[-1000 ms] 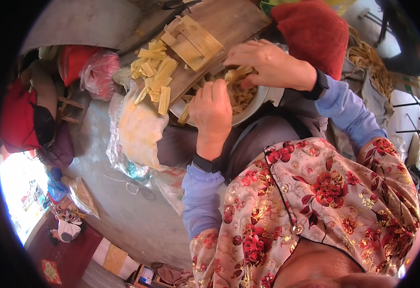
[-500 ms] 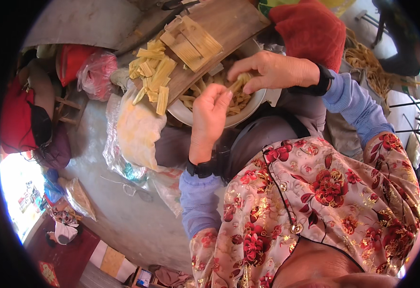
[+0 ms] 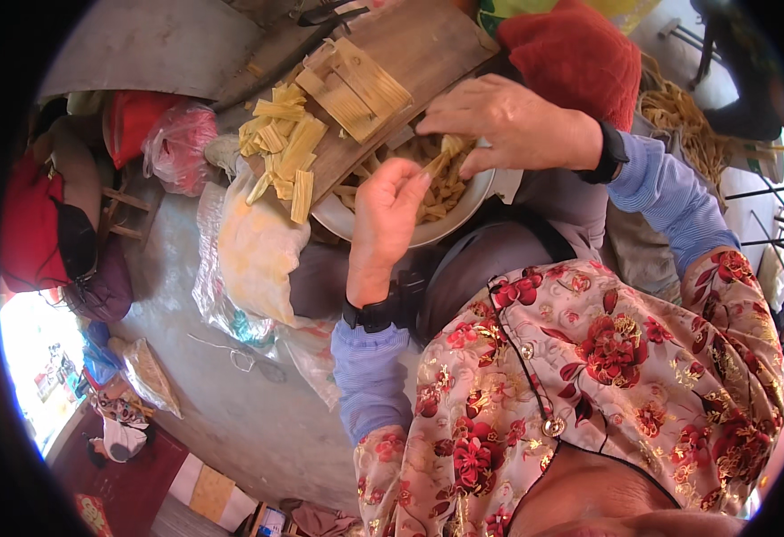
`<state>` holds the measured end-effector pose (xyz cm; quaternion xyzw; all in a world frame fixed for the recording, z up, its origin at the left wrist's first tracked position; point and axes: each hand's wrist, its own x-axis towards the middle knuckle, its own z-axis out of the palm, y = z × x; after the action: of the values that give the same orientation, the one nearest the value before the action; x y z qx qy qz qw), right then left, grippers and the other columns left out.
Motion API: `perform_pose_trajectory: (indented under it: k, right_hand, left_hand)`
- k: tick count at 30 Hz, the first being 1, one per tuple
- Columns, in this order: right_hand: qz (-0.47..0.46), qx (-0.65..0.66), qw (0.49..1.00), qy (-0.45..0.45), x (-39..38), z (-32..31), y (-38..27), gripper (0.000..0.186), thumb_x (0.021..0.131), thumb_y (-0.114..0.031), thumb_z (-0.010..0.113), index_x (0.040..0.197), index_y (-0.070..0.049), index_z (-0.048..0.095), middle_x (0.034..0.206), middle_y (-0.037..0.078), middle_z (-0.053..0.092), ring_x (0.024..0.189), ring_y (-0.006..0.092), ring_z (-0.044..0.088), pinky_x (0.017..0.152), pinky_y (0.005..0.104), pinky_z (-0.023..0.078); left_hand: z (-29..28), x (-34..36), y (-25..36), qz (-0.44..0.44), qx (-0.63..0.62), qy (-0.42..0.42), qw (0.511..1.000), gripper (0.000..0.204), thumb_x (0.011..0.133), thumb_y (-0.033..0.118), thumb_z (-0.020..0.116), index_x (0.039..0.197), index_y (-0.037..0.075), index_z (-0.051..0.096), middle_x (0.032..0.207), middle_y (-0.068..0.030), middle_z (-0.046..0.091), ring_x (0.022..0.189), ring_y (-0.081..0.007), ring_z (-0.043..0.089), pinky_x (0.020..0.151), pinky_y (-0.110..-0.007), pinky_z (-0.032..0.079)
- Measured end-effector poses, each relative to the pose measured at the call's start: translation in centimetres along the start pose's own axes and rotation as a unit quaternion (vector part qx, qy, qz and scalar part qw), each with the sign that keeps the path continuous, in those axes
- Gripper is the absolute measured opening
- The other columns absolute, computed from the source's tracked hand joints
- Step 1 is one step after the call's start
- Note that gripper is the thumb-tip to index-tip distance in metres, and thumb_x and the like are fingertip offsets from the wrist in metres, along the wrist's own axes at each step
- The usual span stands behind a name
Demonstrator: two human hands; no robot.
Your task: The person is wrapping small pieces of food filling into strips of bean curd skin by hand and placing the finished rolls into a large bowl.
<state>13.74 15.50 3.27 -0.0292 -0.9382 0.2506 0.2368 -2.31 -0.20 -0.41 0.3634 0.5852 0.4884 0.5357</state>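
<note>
My left hand (image 3: 385,213) is closed, with thumb and forefinger pinched on one end of a pale yellow plant strip (image 3: 448,154). This strip slants up over a round white basin (image 3: 464,215) on my lap. My right hand (image 3: 515,123) is beside the strip's upper end, its fingers stretched out and its thumb held apart. Similar strips (image 3: 437,195) fill the basin, curled and piled. A brown wooden board (image 3: 432,45) lies across the basin's far left part and hides some of it. Flat ribbed yellow pieces (image 3: 356,88) rest on the board.
Loose yellow pieces (image 3: 295,143) heap at the board's left edge, above a stained white cloth (image 3: 258,259). A red cloth (image 3: 575,58) bulges beyond my right hand. Tan strips (image 3: 678,116) lie farther right. Pink plastic bags (image 3: 180,148) and a wooden stool (image 3: 128,206) stand left.
My right hand has lifted up and to the right, and its fingers have spread away from the strip. My left hand keeps its pinch almost in place.
</note>
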Motion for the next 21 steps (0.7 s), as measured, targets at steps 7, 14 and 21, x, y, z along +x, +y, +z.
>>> perform_pose_trajectory:
  k: [7,14,21]
  right_hand:
    - [0.185,0.204,0.94,-0.202,0.8,-0.7,0.2,0.017,0.081,-0.013,0.065,0.085,0.001,0.056,0.07,0.014,0.055,0.059,0.0252,0.055,0.055,0.0355,0.043]
    - [0.351,0.311,0.879,-0.082,3.6,2.0,2.2,0.02,0.092,-0.017,0.055,0.102,-0.001,0.06,0.075,0.002,0.059,0.062,0.0082,0.052,0.058,0.0238,0.045]
    - [0.291,0.219,0.931,0.033,4.7,5.3,5.0,0.016,0.09,-0.014,0.053,0.098,-0.001,0.059,0.074,0.006,0.06,0.068,0.0141,0.058,0.063,0.0281,0.047]
  left_hand:
    - [-1.7,0.4,0.6,0.017,-0.016,-0.012,1.0,0.008,0.089,0.009,0.06,0.089,0.001,0.06,0.071,0.0056,0.053,0.065,-0.0015,0.042,0.057,-0.018,0.036]
    - [-4.8,3.9,0.8,0.031,-0.015,0.081,0.996,0.014,0.091,0.015,0.059,0.099,0.003,0.062,0.07,0.0056,0.051,0.055,-0.0004,0.038,0.046,-0.016,0.028]
    - [-7.0,6.5,-0.6,0.019,-0.006,0.169,0.985,0.011,0.09,0.013,0.059,0.097,0.004,0.062,0.068,0.0052,0.05,0.054,-0.0013,0.038,0.047,-0.016,0.029]
